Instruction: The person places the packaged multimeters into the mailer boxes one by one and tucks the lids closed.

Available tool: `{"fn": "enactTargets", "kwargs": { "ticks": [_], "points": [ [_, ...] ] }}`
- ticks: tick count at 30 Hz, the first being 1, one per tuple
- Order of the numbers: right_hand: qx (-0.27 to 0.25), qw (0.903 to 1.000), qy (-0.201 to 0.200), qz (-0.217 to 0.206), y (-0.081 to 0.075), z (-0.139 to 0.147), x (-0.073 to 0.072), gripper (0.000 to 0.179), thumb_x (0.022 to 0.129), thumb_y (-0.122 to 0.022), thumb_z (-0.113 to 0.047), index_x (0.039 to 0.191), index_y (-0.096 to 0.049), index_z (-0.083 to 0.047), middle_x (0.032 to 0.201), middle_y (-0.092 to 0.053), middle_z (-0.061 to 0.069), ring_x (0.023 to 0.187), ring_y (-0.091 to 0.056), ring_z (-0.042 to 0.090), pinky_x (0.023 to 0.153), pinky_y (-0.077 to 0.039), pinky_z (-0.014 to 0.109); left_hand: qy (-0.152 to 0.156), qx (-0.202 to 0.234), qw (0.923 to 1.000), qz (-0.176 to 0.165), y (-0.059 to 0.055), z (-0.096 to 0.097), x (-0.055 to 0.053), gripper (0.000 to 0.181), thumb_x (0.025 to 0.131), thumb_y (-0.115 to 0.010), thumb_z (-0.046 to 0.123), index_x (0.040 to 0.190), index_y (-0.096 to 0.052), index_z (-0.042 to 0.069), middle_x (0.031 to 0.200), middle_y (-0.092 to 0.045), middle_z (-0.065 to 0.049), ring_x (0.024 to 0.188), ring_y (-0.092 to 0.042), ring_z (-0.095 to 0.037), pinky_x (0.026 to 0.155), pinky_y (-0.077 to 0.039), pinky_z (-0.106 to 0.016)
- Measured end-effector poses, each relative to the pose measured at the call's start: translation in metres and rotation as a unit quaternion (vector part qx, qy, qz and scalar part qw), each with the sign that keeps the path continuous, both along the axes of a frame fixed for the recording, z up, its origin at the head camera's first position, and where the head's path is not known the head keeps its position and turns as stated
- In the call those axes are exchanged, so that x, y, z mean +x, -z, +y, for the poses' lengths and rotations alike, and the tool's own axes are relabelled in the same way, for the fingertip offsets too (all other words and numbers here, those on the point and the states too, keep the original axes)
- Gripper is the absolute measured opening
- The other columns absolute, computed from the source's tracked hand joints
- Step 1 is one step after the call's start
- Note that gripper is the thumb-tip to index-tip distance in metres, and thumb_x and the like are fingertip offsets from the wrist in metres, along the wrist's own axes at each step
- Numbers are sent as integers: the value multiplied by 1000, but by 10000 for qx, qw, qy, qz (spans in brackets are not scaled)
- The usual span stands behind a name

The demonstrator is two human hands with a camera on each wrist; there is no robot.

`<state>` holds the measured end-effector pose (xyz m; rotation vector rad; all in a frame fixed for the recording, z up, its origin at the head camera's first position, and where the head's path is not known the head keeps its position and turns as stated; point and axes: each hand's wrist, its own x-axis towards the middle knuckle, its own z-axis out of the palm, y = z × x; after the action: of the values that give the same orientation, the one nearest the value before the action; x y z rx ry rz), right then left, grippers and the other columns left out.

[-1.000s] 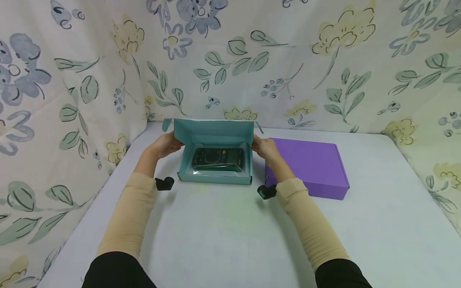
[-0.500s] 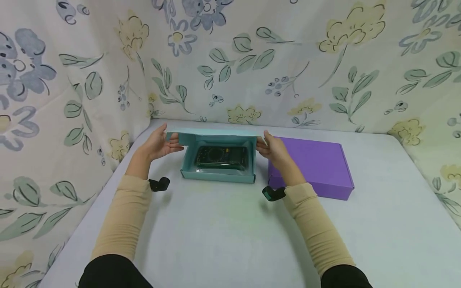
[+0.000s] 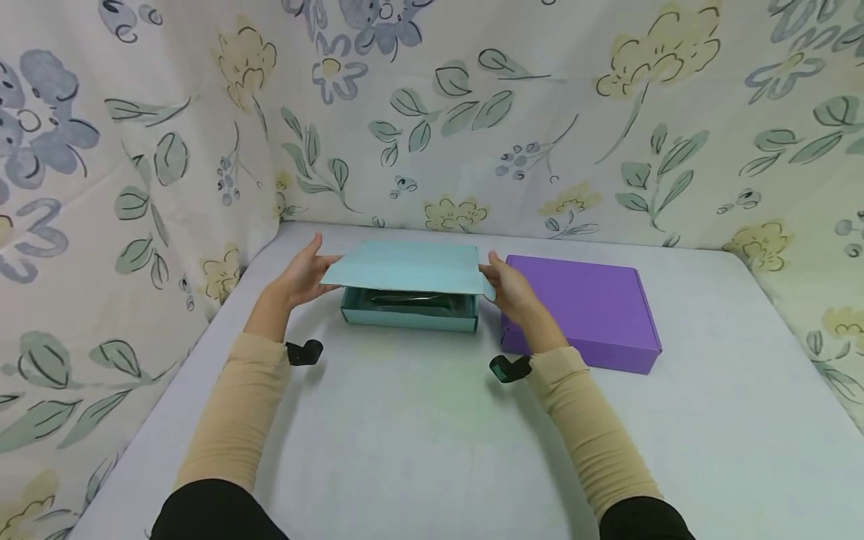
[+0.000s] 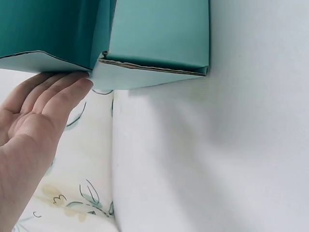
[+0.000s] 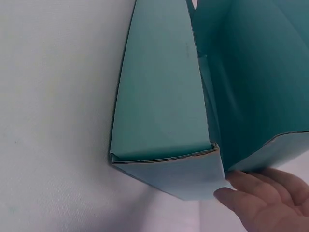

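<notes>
A teal cardboard box (image 3: 409,318) sits on the table, its lid (image 3: 418,268) tilted forward over it with a gap left at the front. Through that gap shows part of a dark multimeter (image 3: 415,300) in clear plastic; the lid hides the rest. My left hand (image 3: 295,276) has its fingers straight against the lid's left side flap (image 4: 38,61), thumb raised. On the other side, my right hand (image 3: 514,291) touches the right side flap (image 5: 280,147) with extended fingers. The right wrist view has those fingertips right by the box's side wall (image 5: 178,176).
A closed purple box (image 3: 580,307) lies just right of the teal one, partly behind my right hand. Floral cloth (image 3: 432,112) hangs behind and to the left of the white table (image 3: 418,427).
The lid has swung forward and down from standing upright, covering most of the multimeter. Both hands have left the box's sides, spread outward, then come in against the lid's side flaps.
</notes>
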<state>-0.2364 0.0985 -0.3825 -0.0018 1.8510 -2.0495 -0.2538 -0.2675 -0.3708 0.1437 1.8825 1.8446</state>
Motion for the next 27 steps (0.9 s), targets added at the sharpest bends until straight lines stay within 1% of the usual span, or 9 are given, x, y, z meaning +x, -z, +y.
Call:
{"fn": "enactTargets", "kwargs": {
  "ticks": [4, 8, 11, 14, 16, 19, 21, 24, 27],
  "points": [
    [141, 9996, -215, 106, 0, 1, 3, 59, 107, -30, -35, 148, -27, 7, 134, -47, 14, 117, -47, 19, 114, -27, 43, 21, -76, 10000, 42, 2, 0, 2, 95, 94, -3, 68, 153, -10, -5, 143, -35, -14, 122, -42, -14, 118, -17, -44],
    [252, 9992, -303, 66, -1, 3, 8, 48, 107, -34, -27, 142, -39, 6, 116, -53, 4, 100, -51, 11, 112, -29, 44, -19, -391, 9992, 101, -1, -3, 5, 94, 94, -3, 68, 153, -11, -6, 152, -26, -25, 116, -46, -12, 111, -33, -35],
    [280, 9987, -392, 139, -5, 7, 13, 51, 108, -34, -27, 145, -34, 9, 134, -50, 13, 119, -49, 17, 115, -25, 44, -25, -711, 9968, 356, -7, -5, 8, 95, 96, -5, 67, 150, -18, -10, 151, -27, -30, 110, -51, -8, 96, -44, -23],
    [273, 9979, -538, 214, -9, 11, 18, 55, 108, -33, -26, 149, -25, 9, 153, -30, 21, 140, -31, 27, 118, -18, 45, -65, -886, 9944, 575, -13, -8, 14, 94, 97, -8, 65, 146, -26, -14, 145, -39, -29, 104, -56, -3, 87, -48, -16],
    [302, 9974, -612, 251, -12, 13, 22, 55, 108, -31, -26, 149, -22, 10, 156, -23, 24, 144, -22, 32, 118, -15, 45, -65, -830, 9946, 615, -17, -10, 19, 93, 98, -10, 63, 144, -28, -16, 135, -53, -19, 102, -59, -1, 87, -49, -16],
    [394, 9969, -622, 273, -14, 15, 27, 56, 108, -31, -27, 148, -23, 11, 154, -24, 26, 143, -23, 34, 118, -14, 46, -82, -688, 9959, 581, -19, -12, 24, 92, 99, -11, 62, 143, -27, -18, 118, -63, -1, 99, -61, 1, 87, -49, -16],
    [535, 9963, -615, 262, -14, 15, 28, 57, 107, -32, -29, 148, -25, 10, 153, -28, 27, 143, -26, 34, 118, -16, 46, -86, -603, 9968, 515, -18, -12, 26, 92, 99, -12, 62, 144, -26, -18, 120, -62, -3, 101, -61, -1, 88, -49, -16],
    [798, 9944, -648, 229, -11, 15, 30, 58, 107, -35, -31, 149, -26, 8, 155, -25, 23, 143, -24, 31, 118, -18, 46, -75, -619, 9973, 397, -15, -11, 28, 93, 98, -10, 62, 145, -24, -17, 141, -47, -21, 119, -55, -13, 89, -48, -15],
    [1075, 9920, -643, 152, -7, 15, 32, 58, 106, -37, -34, 150, -28, 4, 158, -20, 18, 145, -19, 30, 118, -19, 45, 27, -655, 9974, 304, -10, -10, 29, 94, 98, -9, 63, 146, -22, -17, 153, -23, -31, 137, -36, -32, 95, -45, -17]
  ]
}}
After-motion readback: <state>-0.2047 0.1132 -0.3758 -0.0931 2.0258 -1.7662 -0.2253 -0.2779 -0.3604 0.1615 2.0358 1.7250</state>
